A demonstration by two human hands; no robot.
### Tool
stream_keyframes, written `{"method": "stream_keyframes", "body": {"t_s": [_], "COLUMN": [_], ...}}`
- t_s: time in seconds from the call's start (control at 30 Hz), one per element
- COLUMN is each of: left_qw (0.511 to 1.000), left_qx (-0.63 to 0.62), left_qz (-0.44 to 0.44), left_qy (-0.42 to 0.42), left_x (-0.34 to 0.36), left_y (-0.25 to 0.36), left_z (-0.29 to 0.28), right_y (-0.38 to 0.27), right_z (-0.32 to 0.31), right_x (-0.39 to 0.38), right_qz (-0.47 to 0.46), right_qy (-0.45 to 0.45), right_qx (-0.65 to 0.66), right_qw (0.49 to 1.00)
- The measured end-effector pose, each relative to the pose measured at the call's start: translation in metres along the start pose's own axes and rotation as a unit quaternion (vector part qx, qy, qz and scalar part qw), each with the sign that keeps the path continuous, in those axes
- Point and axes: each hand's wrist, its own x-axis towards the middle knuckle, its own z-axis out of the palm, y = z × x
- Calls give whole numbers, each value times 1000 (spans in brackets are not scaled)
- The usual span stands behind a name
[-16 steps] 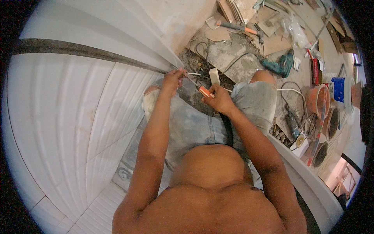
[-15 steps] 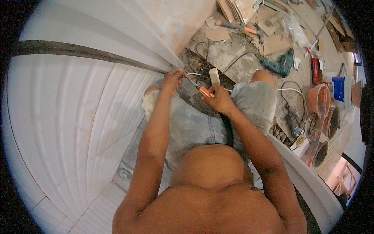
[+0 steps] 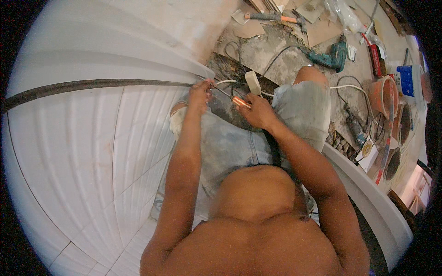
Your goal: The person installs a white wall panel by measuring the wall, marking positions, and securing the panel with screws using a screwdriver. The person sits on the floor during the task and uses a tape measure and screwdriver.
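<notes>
My right hand (image 3: 259, 112) is closed around the orange-and-clear handle of a screwdriver (image 3: 240, 101). Its thin metal shaft slants up and left to the fingertips of my left hand (image 3: 200, 96). Those fingers are pinched together beside the white wall's edge, at the end of a dark strip (image 3: 115, 83) running along the wall. What they pinch is too small to make out. Just beyond my right hand is a white rectangular block (image 3: 252, 83), apparently a socket block, with a white cable (image 3: 226, 81) close by.
Ridged white tiles (image 3: 92, 138) cover the wall on my left. Ahead on the rubble-strewn floor lie a hammer (image 3: 276, 18), a green power drill (image 3: 332, 56) and broken tile pieces. To the right are an angle grinder (image 3: 354, 129), an orange bucket (image 3: 383, 96) and a blue-and-white tub (image 3: 410, 82).
The view has shifted slightly, so the surroundings sit differently in it. Both hands keep nearly the same pose, with the screwdriver still pointing at the left fingertips.
</notes>
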Motion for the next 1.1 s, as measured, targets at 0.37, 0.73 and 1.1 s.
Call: {"method": "stream_keyframes", "body": {"t_s": [0.37, 0.73, 1.1], "left_qw": [999, 999, 1000], "left_qx": [-38, -51, 2], "left_qz": [-9, 11, 9], "left_qy": [7, -10, 25], "left_x": [7, 5, 9], "left_y": [-1, -2, -11], "left_z": [-2, -5, -7], "right_y": [-3, -1, -6], "right_z": [1, -4, 7], "right_x": [4, 10, 13], "right_qz": [5, -4, -45], "right_qy": [51, -3, 90], "right_qx": [34, 6, -52], "right_qw": [998, 1000, 994]}}
